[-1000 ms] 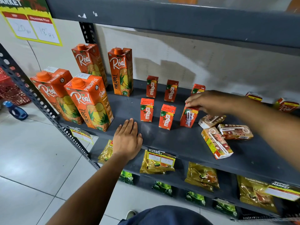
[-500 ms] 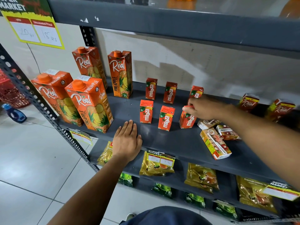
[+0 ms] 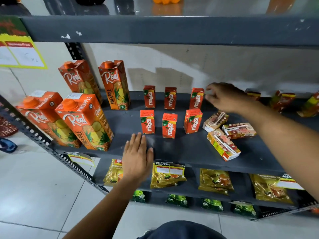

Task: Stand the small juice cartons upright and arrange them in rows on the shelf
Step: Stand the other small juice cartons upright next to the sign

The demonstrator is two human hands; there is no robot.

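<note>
Small red juice cartons stand upright in two rows on the dark grey shelf (image 3: 181, 149): a back row (image 3: 149, 97) of three and a front row (image 3: 147, 124) of three, the rightmost front carton (image 3: 193, 121) included. Three more cartons (image 3: 222, 144) lie flat to the right of the rows. My right hand (image 3: 224, 98) hovers just right of the rightmost back-row carton (image 3: 196, 98), fingers apart, holding nothing. My left hand (image 3: 138, 156) rests flat on the shelf's front edge, fingers spread.
Several tall orange pineapple juice cartons (image 3: 84, 121) stand at the shelf's left. More small cartons (image 3: 281, 100) sit far right at the back. An upper shelf (image 3: 155, 30) overhangs. Yellow snack packets (image 3: 167, 176) hang on the shelf below.
My right hand let go of the rightmost front-row carton, which now stands upright, and moved back and up toward the rear row. The left hand stayed put.
</note>
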